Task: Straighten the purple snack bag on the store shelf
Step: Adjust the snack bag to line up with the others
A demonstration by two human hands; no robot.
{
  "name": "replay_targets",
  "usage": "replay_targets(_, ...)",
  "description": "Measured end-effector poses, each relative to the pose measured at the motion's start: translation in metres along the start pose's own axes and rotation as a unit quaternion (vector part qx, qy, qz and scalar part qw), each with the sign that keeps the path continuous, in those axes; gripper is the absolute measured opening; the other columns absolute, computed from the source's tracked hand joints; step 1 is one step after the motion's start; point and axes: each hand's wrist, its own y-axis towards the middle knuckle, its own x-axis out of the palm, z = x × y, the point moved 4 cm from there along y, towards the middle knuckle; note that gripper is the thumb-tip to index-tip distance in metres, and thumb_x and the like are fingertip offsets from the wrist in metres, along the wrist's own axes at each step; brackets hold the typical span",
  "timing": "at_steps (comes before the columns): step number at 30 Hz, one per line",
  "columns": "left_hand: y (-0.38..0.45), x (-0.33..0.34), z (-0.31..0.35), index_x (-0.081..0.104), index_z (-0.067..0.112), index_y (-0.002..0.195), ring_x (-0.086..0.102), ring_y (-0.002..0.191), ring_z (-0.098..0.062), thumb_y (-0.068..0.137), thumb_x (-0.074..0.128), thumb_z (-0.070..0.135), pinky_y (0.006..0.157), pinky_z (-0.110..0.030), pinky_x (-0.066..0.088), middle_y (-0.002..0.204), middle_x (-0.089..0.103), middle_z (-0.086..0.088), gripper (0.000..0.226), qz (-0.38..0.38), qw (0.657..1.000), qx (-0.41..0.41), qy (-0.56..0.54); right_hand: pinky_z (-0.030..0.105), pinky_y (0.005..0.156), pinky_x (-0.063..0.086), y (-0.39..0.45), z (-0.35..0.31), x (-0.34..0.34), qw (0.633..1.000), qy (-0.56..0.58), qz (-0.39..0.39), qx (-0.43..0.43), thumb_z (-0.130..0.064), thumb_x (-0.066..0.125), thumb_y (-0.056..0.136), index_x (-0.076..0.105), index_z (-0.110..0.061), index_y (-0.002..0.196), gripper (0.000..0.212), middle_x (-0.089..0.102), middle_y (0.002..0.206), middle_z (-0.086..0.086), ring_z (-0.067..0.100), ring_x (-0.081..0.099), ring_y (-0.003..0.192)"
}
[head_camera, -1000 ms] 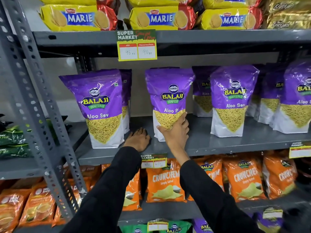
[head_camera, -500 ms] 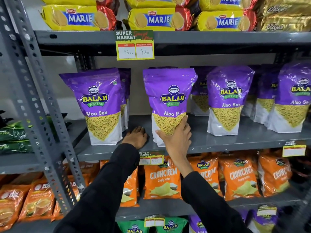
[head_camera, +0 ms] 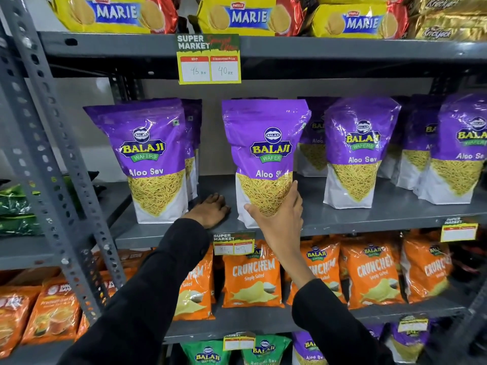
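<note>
A purple Balaji Aloo Sev snack bag (head_camera: 264, 143) stands near the front edge of the grey middle shelf (head_camera: 369, 219), at the centre of the view, leaning slightly left. My right hand (head_camera: 279, 214) wraps the bag's lower right corner, thumb across the front and fingers up its right side. My left hand (head_camera: 210, 209) rests palm down on the shelf, fingers apart, in the gap left of the bag and apart from it.
More purple Aloo Sev bags stand at the left (head_camera: 150, 159) and right (head_camera: 358, 151), with others behind. Marie biscuit packs (head_camera: 245, 17) fill the shelf above, orange Crunchem bags (head_camera: 253, 277) the one below. A perforated grey upright (head_camera: 52, 154) runs down the left.
The purple bag has come forward toward the shelf's front edge and a little up in my right hand. My left hand has stayed flat on the shelf.
</note>
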Motion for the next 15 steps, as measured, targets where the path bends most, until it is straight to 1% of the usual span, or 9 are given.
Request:
replay_targets(3,-0.007,-0.003,0.000,0.011,0.013,0.162,-0.002,0.159,-0.022,0.107,0.021,0.043,0.128,-0.045,0.005,0.171,0.003,-0.007,0.063,0.004,1.000,0.007,0.001,0.058,0.113,0.039,0.002,-0.003,0.002,1.000,0.010,-0.004,-0.007,-0.073,0.077,0.066,0.002,-0.027,0.160,0.129,0.021,0.164,0.003,0.031,0.032,0.148)
replay_targets(6,-0.014,-0.001,0.004,0.022,0.015,0.160,0.000,0.159,-0.026,0.108,0.019,0.034,0.127,-0.050,0.009,0.171,0.007,-0.009,0.055,0.019,0.997,0.032,0.066,0.058,0.113,0.039,0.004,-0.003,0.007,1.000,0.005,0.004,-0.009,-0.067,0.081,0.068,0.003,-0.025,0.160,0.127,0.022,0.163,0.004,0.032,0.033,0.147)
replay_targets(9,-0.016,-0.002,0.004,0.025,0.013,0.159,0.001,0.159,-0.025,0.108,0.019,0.032,0.127,-0.052,0.011,0.170,0.009,-0.009,0.055,0.022,0.997,0.017,0.066,0.057,0.111,0.039,0.007,-0.003,0.012,1.000,-0.005,0.016,-0.011,-0.066,0.080,0.069,0.005,-0.024,0.159,0.125,0.025,0.160,0.006,0.032,0.035,0.145)
replay_targets(12,-0.019,-0.002,0.006,0.031,0.016,0.156,0.003,0.158,-0.029,0.108,0.022,0.031,0.125,-0.055,0.012,0.169,0.013,-0.011,0.051,0.029,0.995,0.028,0.087,0.057,0.108,0.041,0.011,-0.002,0.017,1.000,-0.018,0.020,-0.010,-0.068,0.079,0.069,0.005,-0.024,0.159,0.124,0.027,0.159,0.008,0.034,0.037,0.143)
replay_targets(13,-0.018,-0.002,0.005,0.031,0.016,0.156,0.003,0.158,-0.030,0.107,0.022,0.031,0.125,-0.055,0.012,0.169,0.013,-0.011,0.052,0.029,0.995,0.029,0.086,0.057,0.108,0.041,0.013,-0.002,0.018,0.999,-0.023,0.021,-0.009,-0.068,0.079,0.069,0.005,-0.023,0.159,0.125,0.028,0.158,0.009,0.034,0.037,0.143)
replay_targets(15,-0.016,-0.003,0.004,0.023,0.014,0.159,0.002,0.159,-0.025,0.107,0.021,0.035,0.127,-0.051,0.010,0.170,0.009,-0.009,0.056,0.023,0.998,0.013,0.062,0.057,0.107,0.042,0.018,-0.003,0.021,0.999,-0.028,0.021,-0.003,-0.067,0.079,0.069,0.006,-0.020,0.159,0.125,0.028,0.158,0.011,0.035,0.037,0.142)
